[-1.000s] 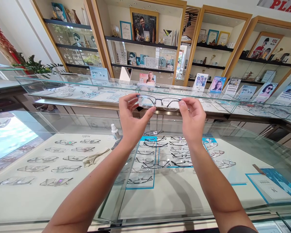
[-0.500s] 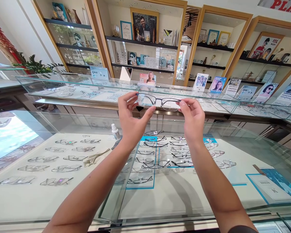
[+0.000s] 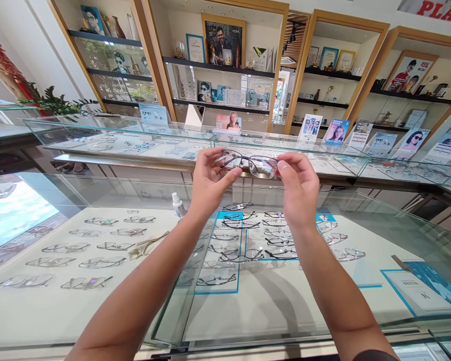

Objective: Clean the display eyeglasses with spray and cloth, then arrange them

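A pair of eyeglasses (image 3: 250, 163) with a dark upper frame is held up above the glass display case, between both hands. My left hand (image 3: 212, 180) grips its left end, fingers behind and thumb in front. My right hand (image 3: 298, 188) pinches its right end between thumb and fingers. The glasses tilt slightly, the right side lower. Below them, several dark-framed glasses (image 3: 242, 254) lie in rows in the case. More thin-framed glasses (image 3: 102, 261) lie in rows at the left.
A small white bottle (image 3: 178, 205) and a beige cloth (image 3: 146, 245) are at the left of the case. Cards (image 3: 417, 291) lie at the right. Behind stands another glass counter (image 3: 143, 159) with upright cards (image 3: 310, 129), then wall shelves (image 3: 218, 67).
My left hand has moved a little to the right and slightly down. The glasses have turned and now tilt, with their right lens lower. My right hand has barely moved.
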Motion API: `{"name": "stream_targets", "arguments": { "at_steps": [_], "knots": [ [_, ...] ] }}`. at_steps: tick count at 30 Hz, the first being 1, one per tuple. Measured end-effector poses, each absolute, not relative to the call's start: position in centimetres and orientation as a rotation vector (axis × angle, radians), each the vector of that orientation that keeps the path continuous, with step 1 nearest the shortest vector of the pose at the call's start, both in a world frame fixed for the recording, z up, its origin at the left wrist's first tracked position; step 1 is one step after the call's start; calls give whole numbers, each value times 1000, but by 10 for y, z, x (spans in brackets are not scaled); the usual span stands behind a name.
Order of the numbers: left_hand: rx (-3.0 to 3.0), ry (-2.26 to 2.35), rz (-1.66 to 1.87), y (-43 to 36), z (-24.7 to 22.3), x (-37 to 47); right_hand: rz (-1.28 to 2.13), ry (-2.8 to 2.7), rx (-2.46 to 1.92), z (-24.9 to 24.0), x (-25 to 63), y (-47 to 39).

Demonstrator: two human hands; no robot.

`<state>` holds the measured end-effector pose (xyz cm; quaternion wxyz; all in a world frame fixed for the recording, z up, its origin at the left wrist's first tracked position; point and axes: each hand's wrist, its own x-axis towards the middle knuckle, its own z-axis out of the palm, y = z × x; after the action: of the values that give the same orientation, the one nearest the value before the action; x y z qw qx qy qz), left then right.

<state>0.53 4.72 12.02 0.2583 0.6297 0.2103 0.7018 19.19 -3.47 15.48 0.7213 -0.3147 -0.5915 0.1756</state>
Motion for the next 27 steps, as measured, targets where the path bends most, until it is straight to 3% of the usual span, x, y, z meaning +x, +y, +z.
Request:
{"name": "stream_targets", "arguments": {
  "at_steps": [8, 17, 27],
  "knots": [
    [1884, 602, 1908, 38, 127, 0, 531, -1348, -682, 159, 205, -32],
    [2510, 815, 1963, 9, 145, -8, 267, -1750, -781, 162, 219, -30],
    [2412, 771, 1853, -5, 150, -5, 426, -1805, -770, 163, 221, -30]
  ]
}}
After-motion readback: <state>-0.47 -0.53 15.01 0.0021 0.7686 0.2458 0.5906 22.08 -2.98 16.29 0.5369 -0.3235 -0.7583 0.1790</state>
